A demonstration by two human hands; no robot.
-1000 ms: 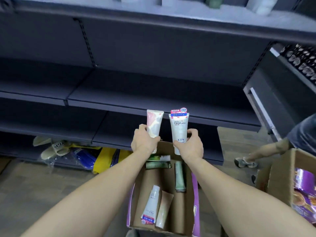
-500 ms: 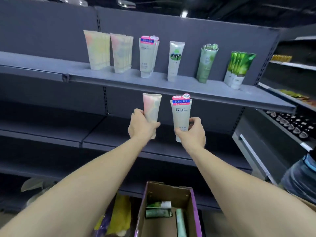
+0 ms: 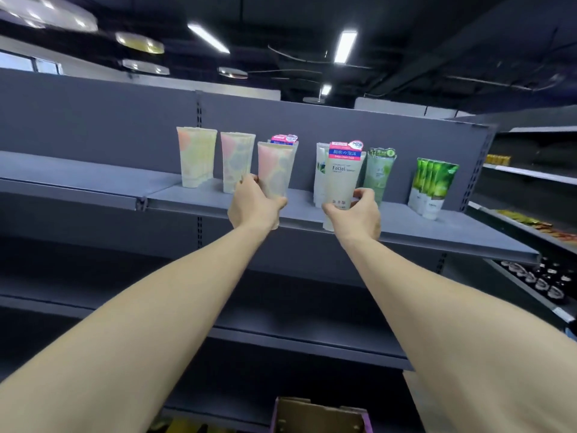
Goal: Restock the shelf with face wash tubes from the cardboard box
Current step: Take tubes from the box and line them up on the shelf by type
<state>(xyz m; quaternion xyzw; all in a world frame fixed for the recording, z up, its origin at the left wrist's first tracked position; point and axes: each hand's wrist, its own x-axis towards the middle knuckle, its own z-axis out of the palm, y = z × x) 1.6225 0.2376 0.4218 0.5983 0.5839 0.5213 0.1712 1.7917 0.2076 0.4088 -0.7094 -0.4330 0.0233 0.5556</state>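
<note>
Across the middle of the frame runs the grey shelf point(image 3: 93, 173), its top board carrying rows of upright tubes against the back panel; the lower boards beneath it show nothing on them in this view. At the bottom centre only the top edge of the cardboard box point(image 3: 315, 414) shows, so its contents cannot be seen. On the board, from left to right, stand two rows of pastel tubes point(image 3: 196, 157), a row of red-topped tubes point(image 3: 284, 139), white tubes point(image 3: 320, 170), pale green tubes point(image 3: 379, 170) and, toward the right of the frame, bright green tubes point(image 3: 432, 185). Both arms reach up from the lower corners. The left hand point(image 3: 254, 206) is wrapped around the lower part of a pastel tube point(image 3: 276, 171), held upright just in front of the second pastel row and the red-topped row. The right hand point(image 3: 356, 212) pinches the lower body of a cream Facial tube point(image 3: 342, 176), also upright, its cap end level with the shelf's front lip. Neither tube looks set down yet. Such tubes are likely light, with soft squeezable walls and a smooth, somewhat slippery skin; the stiff cap at the bottom is the base they stand on, so a hold low on the body, near the cap, should keep each one steady while it is lowered into its matching row.
</note>
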